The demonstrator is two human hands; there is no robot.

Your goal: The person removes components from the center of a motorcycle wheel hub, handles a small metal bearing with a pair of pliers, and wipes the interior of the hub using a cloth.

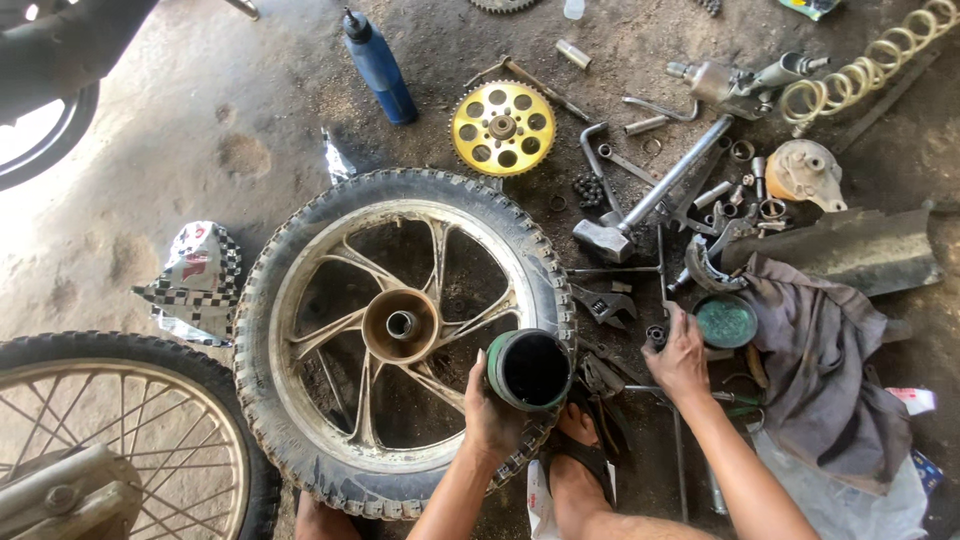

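The left hand (492,412) grips a dark open tub with a green rim (530,370), fingers wrapped round its wall, held tilted over the tyre edge of the cast wheel (400,335) lying flat on the floor (200,130). The right hand (680,362) rests palm-down, fingers half curled over a small round part (657,336); whether it is pinched cannot be told. Judgement: the tub should stay level and clear of the gritty tyre, and the small part lifted squarely. The green lid (726,321) lies just beside the right hand. Obstructions: an adjustable wrench (605,303), a hammer (650,200) and loose fittings crowd the reach; a grey rag (825,350) lies close; the yellow sprocket (503,127) sits beyond the wheel.
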